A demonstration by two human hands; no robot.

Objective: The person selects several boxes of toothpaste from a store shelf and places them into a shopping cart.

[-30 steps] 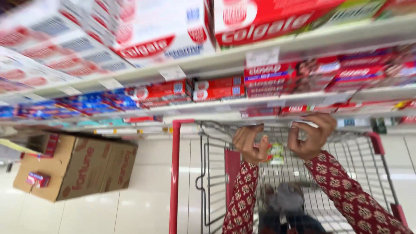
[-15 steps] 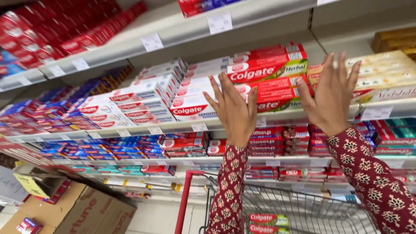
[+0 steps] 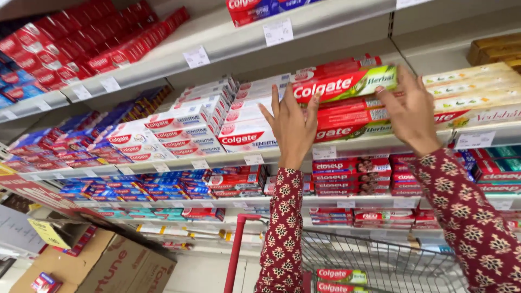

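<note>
On the middle shelf (image 3: 380, 145), both hands, left hand (image 3: 293, 127) and right hand (image 3: 412, 111), are spread open at the ends of the top red-and-green toothpaste box (image 3: 342, 86); next, they probably must close and lift it.

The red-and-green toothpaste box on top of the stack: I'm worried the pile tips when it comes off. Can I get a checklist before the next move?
1. Left hand at the box's left end: ok.
2. Right hand at its right end: ok.
3. Fingers closed around the red-and-green toothpaste box: cannot tell.
4. Red boxes beneath lying flat: ok.
5. Wire shopping cart below the hands: ok.
</note>
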